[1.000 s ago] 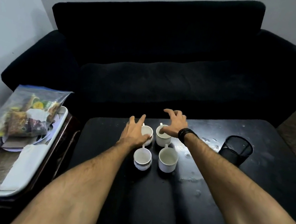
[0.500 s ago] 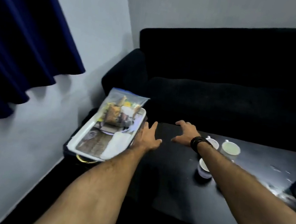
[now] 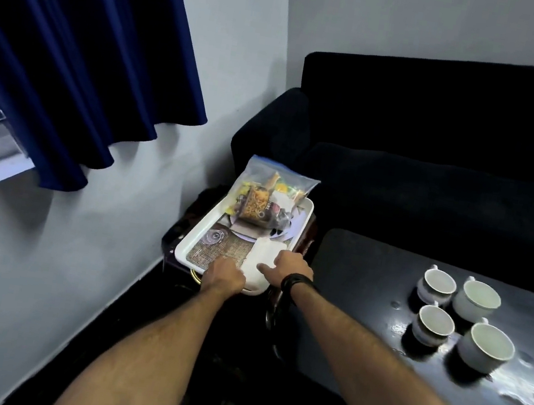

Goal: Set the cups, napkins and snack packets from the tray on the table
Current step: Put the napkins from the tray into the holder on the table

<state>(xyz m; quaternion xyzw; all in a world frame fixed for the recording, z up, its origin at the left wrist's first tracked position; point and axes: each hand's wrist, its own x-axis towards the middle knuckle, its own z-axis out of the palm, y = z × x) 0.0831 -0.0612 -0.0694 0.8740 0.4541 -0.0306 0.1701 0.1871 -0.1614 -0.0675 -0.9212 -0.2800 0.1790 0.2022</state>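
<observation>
A white tray (image 3: 194, 233) rests on a small dark side table left of the black table (image 3: 367, 286). At its far end lies a clear zip bag of snack packets (image 3: 264, 198). A white stack of napkins (image 3: 264, 254) lies at the tray's near right. My left hand (image 3: 225, 274) curls its fingers at the stack's near left edge. My right hand (image 3: 291, 265) is on the stack's right side, thumb across the top. Several white cups stand on the black table, among them a small one (image 3: 438, 286) and a larger one (image 3: 488, 346).
A black sofa (image 3: 437, 165) runs behind the table and tray. A pale wall (image 3: 96, 246) and a dark blue curtain (image 3: 73, 52) are on the left. Wet patches (image 3: 528, 390) shine on the table's near right.
My head has turned left from the cups to the tray. Both hands left the cups, crossed over the table's left edge and now rest on the napkins.
</observation>
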